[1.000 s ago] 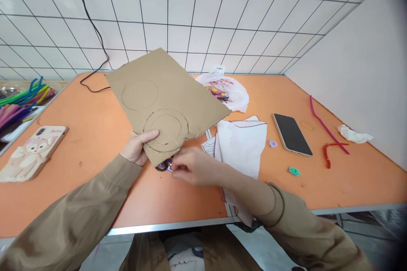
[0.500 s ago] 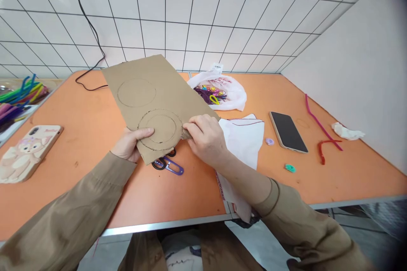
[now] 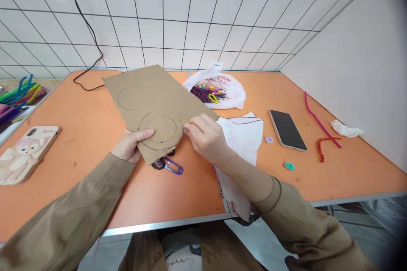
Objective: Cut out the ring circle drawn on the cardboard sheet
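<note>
A brown cardboard sheet (image 3: pixel 170 93) is held tilted above the orange table. Drawn on it are a circle at the upper left and a ring of two circles lower down; the outer line of the ring looks rough and pricked, and the lower right edge is torn along it. My left hand (image 3: pixel 131 144) grips the lower left edge, thumb on top near the ring. My right hand (image 3: pixel 206 137) pinches the cardboard's edge just right of the ring. Below the sheet lie scissors (image 3: pixel 159 164) with black handles, partly hidden, and a purple plastic piece (image 3: pixel 173 166).
Behind the sheet sits a white plastic bag (image 3: pixel 233 91) with purple cord and small coloured items. White cloth (image 3: pixel 243 135) lies under my right forearm. To the right are a phone (image 3: pixel 288 130), a green clip-like piece (image 3: pixel 289 166) and pipe cleaners (image 3: pixel 321 118); a cased phone (image 3: pixel 28 152) lies left.
The far edge of the cardboard has tipped lower. My right fingers have shifted slightly at its edge, and the flap seen there before is now mostly hidden.
</note>
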`<state>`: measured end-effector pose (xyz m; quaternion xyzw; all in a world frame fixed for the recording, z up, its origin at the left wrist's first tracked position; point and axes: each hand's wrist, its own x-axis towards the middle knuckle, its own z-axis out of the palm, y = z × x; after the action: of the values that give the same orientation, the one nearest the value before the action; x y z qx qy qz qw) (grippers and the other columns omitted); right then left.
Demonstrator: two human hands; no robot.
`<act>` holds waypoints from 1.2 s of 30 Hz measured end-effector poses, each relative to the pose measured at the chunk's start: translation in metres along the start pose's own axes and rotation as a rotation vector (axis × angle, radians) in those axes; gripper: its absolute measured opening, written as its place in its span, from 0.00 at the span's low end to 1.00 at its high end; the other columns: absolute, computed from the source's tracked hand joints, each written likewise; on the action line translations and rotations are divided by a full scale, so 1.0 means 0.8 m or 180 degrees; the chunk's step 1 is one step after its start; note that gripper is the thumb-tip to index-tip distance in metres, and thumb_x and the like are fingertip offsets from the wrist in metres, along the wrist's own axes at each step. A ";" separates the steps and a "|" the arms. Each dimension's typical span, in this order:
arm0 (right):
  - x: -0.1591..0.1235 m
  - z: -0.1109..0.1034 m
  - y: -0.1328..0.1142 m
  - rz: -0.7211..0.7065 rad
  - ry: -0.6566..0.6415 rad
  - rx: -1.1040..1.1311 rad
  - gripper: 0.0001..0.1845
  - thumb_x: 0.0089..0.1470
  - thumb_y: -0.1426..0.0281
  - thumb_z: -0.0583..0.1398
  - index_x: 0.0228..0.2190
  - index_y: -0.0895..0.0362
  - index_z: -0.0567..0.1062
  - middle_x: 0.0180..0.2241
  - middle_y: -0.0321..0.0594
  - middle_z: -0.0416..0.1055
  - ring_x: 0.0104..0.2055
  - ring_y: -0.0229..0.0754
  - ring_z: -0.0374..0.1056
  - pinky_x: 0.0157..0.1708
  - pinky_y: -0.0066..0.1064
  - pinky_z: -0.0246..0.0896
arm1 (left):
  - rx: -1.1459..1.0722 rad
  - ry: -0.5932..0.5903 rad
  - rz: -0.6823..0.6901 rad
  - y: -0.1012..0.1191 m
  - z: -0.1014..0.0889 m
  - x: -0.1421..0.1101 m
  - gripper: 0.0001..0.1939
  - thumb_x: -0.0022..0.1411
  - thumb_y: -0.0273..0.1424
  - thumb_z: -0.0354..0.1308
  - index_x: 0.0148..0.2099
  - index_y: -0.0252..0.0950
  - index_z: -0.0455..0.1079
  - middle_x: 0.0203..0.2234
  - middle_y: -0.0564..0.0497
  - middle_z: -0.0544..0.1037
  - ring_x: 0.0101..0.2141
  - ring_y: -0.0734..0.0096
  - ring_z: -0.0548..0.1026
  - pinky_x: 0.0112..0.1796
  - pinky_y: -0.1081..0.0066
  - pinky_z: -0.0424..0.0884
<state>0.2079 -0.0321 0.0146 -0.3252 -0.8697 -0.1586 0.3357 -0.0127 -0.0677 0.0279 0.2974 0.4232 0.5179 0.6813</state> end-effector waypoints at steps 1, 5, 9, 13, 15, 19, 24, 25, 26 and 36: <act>0.000 0.000 0.002 -0.0083 -0.0012 -0.0022 0.17 0.61 0.78 0.51 0.22 0.57 0.69 0.26 0.43 0.65 0.29 0.42 0.53 0.29 0.34 0.50 | 0.0007 -0.0023 -0.0036 0.000 0.000 0.000 0.35 0.53 0.24 0.66 0.63 0.31 0.64 0.41 0.37 0.82 0.40 0.44 0.81 0.43 0.48 0.78; 0.002 -0.002 0.009 -0.0260 -0.0089 0.0127 0.17 0.62 0.77 0.51 0.21 0.57 0.69 0.25 0.42 0.66 0.29 0.41 0.55 0.29 0.33 0.52 | 0.0034 -0.0072 -0.0050 0.001 0.000 -0.002 0.35 0.53 0.23 0.65 0.63 0.31 0.64 0.40 0.36 0.82 0.39 0.43 0.81 0.41 0.47 0.79; 0.001 -0.001 0.009 -0.0094 -0.0092 0.0685 0.14 0.61 0.72 0.55 0.24 0.59 0.70 0.27 0.42 0.66 0.29 0.40 0.58 0.29 0.31 0.54 | 0.0013 -0.0164 -0.0070 0.005 -0.001 -0.002 0.34 0.53 0.21 0.64 0.63 0.32 0.65 0.41 0.36 0.82 0.38 0.42 0.81 0.38 0.48 0.80; 0.001 0.001 0.000 0.0247 -0.0184 0.0803 0.11 0.60 0.74 0.54 0.27 0.59 0.71 0.29 0.43 0.66 0.32 0.41 0.59 0.32 0.32 0.55 | 0.0066 -0.0191 -0.0143 0.010 -0.003 -0.001 0.35 0.52 0.23 0.66 0.62 0.32 0.66 0.40 0.36 0.82 0.38 0.41 0.81 0.36 0.50 0.81; 0.002 0.003 -0.004 0.0378 -0.0208 0.0491 0.07 0.56 0.77 0.54 0.30 0.59 0.72 0.32 0.45 0.67 0.35 0.44 0.60 0.33 0.34 0.54 | 0.0109 -0.0017 0.0038 0.012 -0.003 -0.001 0.37 0.50 0.22 0.67 0.63 0.33 0.65 0.40 0.38 0.83 0.40 0.43 0.81 0.36 0.54 0.82; 0.001 0.006 -0.006 0.0362 -0.0276 -0.0238 0.08 0.51 0.80 0.55 0.29 0.59 0.73 0.30 0.45 0.66 0.33 0.45 0.56 0.32 0.36 0.49 | 0.0167 0.0326 0.0275 0.012 -0.003 -0.001 0.41 0.46 0.21 0.70 0.63 0.35 0.65 0.40 0.41 0.83 0.43 0.46 0.80 0.40 0.57 0.81; -0.002 0.009 -0.004 0.0099 -0.0212 -0.0196 0.14 0.56 0.81 0.51 0.24 0.58 0.71 0.27 0.42 0.63 0.31 0.42 0.53 0.30 0.34 0.46 | 0.0156 0.0170 0.0112 0.012 -0.003 -0.002 0.40 0.48 0.21 0.68 0.64 0.32 0.64 0.40 0.38 0.82 0.39 0.44 0.81 0.39 0.53 0.81; -0.002 0.009 -0.003 0.0017 -0.0201 -0.0165 0.15 0.56 0.81 0.51 0.23 0.58 0.70 0.26 0.42 0.63 0.30 0.42 0.53 0.30 0.34 0.46 | 0.0154 0.0119 0.0071 0.012 -0.003 -0.001 0.39 0.49 0.21 0.67 0.64 0.32 0.64 0.40 0.38 0.82 0.38 0.45 0.81 0.38 0.54 0.81; -0.002 0.010 -0.002 -0.0052 -0.0199 -0.0139 0.16 0.57 0.81 0.51 0.22 0.58 0.70 0.25 0.41 0.62 0.29 0.41 0.53 0.29 0.34 0.46 | 0.0140 0.0060 0.0022 0.012 -0.003 -0.001 0.39 0.49 0.21 0.67 0.64 0.32 0.64 0.40 0.38 0.82 0.38 0.44 0.81 0.36 0.54 0.82; 0.001 0.012 0.012 0.0081 -0.0926 0.0776 0.13 0.57 0.72 0.59 0.21 0.59 0.69 0.25 0.39 0.64 0.30 0.39 0.57 0.29 0.31 0.49 | 0.0275 0.0221 -0.0113 0.006 -0.003 0.001 0.34 0.45 0.22 0.70 0.57 0.32 0.71 0.44 0.38 0.81 0.43 0.43 0.80 0.42 0.53 0.80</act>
<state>0.2094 -0.0202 0.0085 -0.3125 -0.9177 0.0009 0.2453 -0.0168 -0.0656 0.0307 0.3009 0.4737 0.4970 0.6618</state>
